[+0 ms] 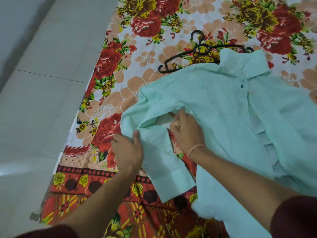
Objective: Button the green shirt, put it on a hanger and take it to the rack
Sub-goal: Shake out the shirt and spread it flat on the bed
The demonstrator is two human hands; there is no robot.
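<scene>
- Head view: the green shirt (214, 100) lies front-up on a floral bedsheet (120, 74). It is spread flat, probably so the front edges can be lined up for buttoning.
- The collar (245, 64) points away from the person, towards the black hanger (200, 50). The hanger lies on the sheet just beyond the collar, with one arm tucked under the shirt's shoulder, close by for the next step.
- The left hand (127, 150) grips the top of the near sleeve (164, 160). The thumb lies over the cloth and the fingers are curled beneath, which seems meant to pull the folded sleeve away from the body of the shirt.
- The right hand (187, 133) sits at the armpit fold with its fingers bent and bunched together. As far as can be seen, they pinch the cloth edge there to hold the body still against the left hand's pull.
- The placket (245, 103) looks closed near the collar, but lower down it gapes and shows paler inner layers. Buttoning therefore looks unfinished.
- Pale floor tiles (42, 83) border the sheet on the left, and no rack is in sight.
</scene>
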